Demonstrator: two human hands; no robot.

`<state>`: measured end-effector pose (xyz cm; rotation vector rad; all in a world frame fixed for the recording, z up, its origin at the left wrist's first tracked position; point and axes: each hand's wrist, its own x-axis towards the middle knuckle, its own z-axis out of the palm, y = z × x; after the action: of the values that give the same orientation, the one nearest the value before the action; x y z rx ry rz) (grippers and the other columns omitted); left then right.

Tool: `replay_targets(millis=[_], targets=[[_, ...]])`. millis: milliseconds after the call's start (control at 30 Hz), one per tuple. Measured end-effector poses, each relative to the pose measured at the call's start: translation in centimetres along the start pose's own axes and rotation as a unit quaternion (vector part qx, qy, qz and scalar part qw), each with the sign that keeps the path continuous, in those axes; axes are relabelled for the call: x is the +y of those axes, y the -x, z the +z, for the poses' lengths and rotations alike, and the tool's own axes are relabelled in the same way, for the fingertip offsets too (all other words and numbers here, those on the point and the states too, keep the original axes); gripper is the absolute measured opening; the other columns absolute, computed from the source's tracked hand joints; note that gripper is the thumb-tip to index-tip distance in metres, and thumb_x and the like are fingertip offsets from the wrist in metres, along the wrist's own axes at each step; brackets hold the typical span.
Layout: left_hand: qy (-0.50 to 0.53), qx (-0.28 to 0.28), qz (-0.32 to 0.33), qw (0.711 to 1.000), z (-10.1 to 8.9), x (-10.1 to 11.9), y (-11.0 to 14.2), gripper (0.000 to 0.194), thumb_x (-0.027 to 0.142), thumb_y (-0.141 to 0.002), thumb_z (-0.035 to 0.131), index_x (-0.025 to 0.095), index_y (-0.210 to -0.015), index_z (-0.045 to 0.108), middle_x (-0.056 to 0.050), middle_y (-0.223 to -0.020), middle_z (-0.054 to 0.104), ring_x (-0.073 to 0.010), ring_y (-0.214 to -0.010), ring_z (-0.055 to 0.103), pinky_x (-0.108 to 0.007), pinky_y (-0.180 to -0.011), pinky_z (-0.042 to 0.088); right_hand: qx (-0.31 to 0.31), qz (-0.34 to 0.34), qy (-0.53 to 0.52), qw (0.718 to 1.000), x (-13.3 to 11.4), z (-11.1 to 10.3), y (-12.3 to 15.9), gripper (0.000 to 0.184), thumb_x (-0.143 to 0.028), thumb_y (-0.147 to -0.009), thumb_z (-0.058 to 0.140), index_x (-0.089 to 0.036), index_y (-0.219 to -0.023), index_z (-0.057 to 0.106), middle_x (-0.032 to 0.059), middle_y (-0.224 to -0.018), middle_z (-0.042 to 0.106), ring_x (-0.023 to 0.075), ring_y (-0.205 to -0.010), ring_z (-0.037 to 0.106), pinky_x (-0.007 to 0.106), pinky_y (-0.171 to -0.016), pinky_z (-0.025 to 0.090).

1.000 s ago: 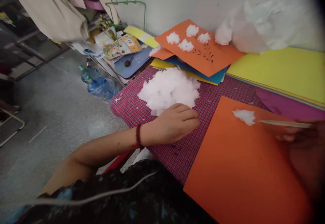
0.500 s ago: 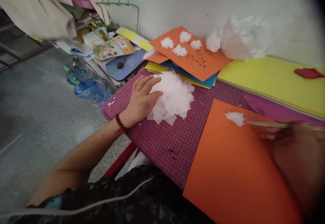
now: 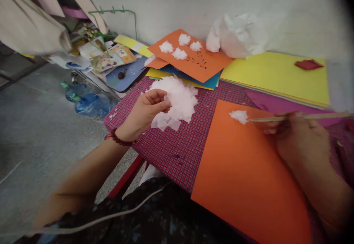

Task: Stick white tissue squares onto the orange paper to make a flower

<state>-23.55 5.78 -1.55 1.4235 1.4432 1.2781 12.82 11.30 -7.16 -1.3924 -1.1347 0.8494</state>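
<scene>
My left hand (image 3: 146,111), with a red bead bracelet on the wrist, pinches a piece of white tissue at the near left edge of a fluffy pile of white tissue pieces (image 3: 179,100) on the red checked tablecloth (image 3: 171,151). My right hand (image 3: 298,137) grips a thin wooden stick (image 3: 279,118) whose tip touches a small white tissue tuft (image 3: 239,116) lying on the big orange paper sheet (image 3: 243,177) in front of me.
At the back lie an orange sheet with several tissue tufts (image 3: 190,57), yellow sheets (image 3: 276,78), a purple sheet (image 3: 273,105), a crumpled white bag (image 3: 238,35) and a small red scrap (image 3: 308,64). Books (image 3: 110,57) and water bottles (image 3: 88,102) sit left of the table.
My left hand moved from the cloth below the pile onto the pile, then curled to pinch a tissue piece at its edge. The right hand kept the stick at the tuft.
</scene>
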Motion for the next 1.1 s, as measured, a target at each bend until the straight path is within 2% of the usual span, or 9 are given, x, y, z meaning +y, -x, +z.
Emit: replay_targets(millis=[133,233,300,500,600,733,867,1000,1100], targets=[[-0.146,-0.052,0.089,0.984,1.7,0.1,0.2,0.027,0.018,-0.080,0.064,0.020,-0.106,0.064,-0.001,-0.078,0.065,-0.0133,-0.068,0.062,-0.029,-0.065,0.055,0.014,0.039,-0.094,0.995,0.0,0.3,-0.1,0.024,-0.043,-0.083,0.069,-0.022,-0.071,0.067,0.0061,-0.060,0.063,0.0147,-0.046,0.054,0.033,-0.049,0.046],[-0.354,-0.073,0.182,0.915,2.4,0.0,0.4,0.036,0.010,-0.083,0.056,0.019,-0.116,0.065,-0.005,-0.086,0.068,-0.0187,-0.082,0.065,-0.036,-0.077,0.055,0.003,0.036,-0.127,0.991,0.1,0.4,-0.2,0.021,-0.038,-0.087,0.067,-0.020,-0.075,0.066,0.0035,-0.057,0.062,0.0121,-0.043,0.051,0.028,-0.044,0.041],[-0.395,-0.067,0.197,0.895,2.6,0.0,0.5,0.039,0.009,-0.083,0.054,0.019,-0.120,0.064,-0.006,-0.089,0.068,-0.0201,-0.085,0.065,-0.038,-0.081,0.054,-0.006,0.032,-0.144,0.989,0.2,0.5,-0.2,0.021,-0.036,-0.089,0.066,-0.020,-0.077,0.066,0.0020,-0.055,0.062,0.0109,-0.041,0.050,0.026,-0.043,0.039],[-0.116,-0.079,0.032,0.990,3.0,1.4,0.2,0.033,0.017,-0.075,0.073,0.024,-0.106,0.067,0.003,-0.072,0.057,-0.0112,-0.062,0.056,-0.026,-0.055,0.047,-0.016,0.037,-0.179,0.983,0.3,0.5,-0.5,0.022,-0.031,-0.092,0.064,-0.019,-0.074,0.065,0.0004,-0.054,0.061,0.0098,-0.039,0.050,0.024,-0.042,0.039],[-0.009,-0.116,-0.042,0.992,4.0,1.8,-0.1,0.027,0.018,-0.072,0.075,0.023,-0.098,0.069,0.003,-0.070,0.058,-0.0100,-0.060,0.057,-0.026,-0.056,0.051,-0.023,0.042,-0.163,0.985,0.3,0.5,-0.5,0.023,-0.033,-0.094,0.063,-0.018,-0.076,0.065,-0.0004,-0.053,0.062,0.0083,-0.040,0.051,0.022,-0.043,0.040],[-0.002,-0.188,-0.042,0.981,6.0,1.8,-1.3,0.023,0.021,-0.077,0.071,0.023,-0.100,0.068,0.000,-0.074,0.068,-0.0119,-0.060,0.062,-0.026,-0.054,0.052,-0.034,0.037,-0.164,0.985,0.2,0.5,-0.3,0.027,-0.040,-0.095,0.062,-0.019,-0.077,0.064,-0.0018,-0.054,0.063,0.0083,-0.042,0.053,0.021,-0.044,0.042],[-0.109,-0.154,0.096,0.977,8.5,2.0,-3.8,0.039,0.023,-0.083,0.068,0.025,-0.121,0.061,-0.001,-0.082,0.072,-0.0159,-0.071,0.066,-0.034,-0.069,0.056,-0.049,0.022,-0.164,0.985,0.2,0.6,-0.3,0.031,-0.049,-0.090,0.066,-0.022,-0.077,0.064,-0.0026,-0.054,0.063,0.0102,-0.042,0.053,0.023,-0.044,0.043],[-0.359,-0.090,0.344,0.863,11.3,1.1,-5.4,0.050,0.020,-0.096,0.052,0.025,-0.145,0.047,-0.006,-0.097,0.073,-0.0218,-0.090,0.067,-0.041,-0.088,0.053,-0.086,0.013,-0.139,0.986,-0.2,0.5,0.1,0.035,-0.057,-0.084,0.070,-0.024,-0.078,0.064,-0.0024,-0.057,0.065,0.0114,-0.043,0.055,0.026,-0.046,0.047],[-0.410,-0.151,0.354,0.827,12.8,-0.4,-5.1,0.052,0.015,-0.097,0.046,0.021,-0.149,0.042,-0.006,-0.096,0.072,-0.0211,-0.088,0.067,-0.036,-0.081,0.054,-0.123,-0.010,-0.120,0.985,-0.5,0.5,0.3,0.037,-0.059,-0.084,0.070,-0.023,-0.077,0.065,-0.0023,-0.059,0.066,0.0114,-0.048,0.058,0.026,-0.050,0.051]])
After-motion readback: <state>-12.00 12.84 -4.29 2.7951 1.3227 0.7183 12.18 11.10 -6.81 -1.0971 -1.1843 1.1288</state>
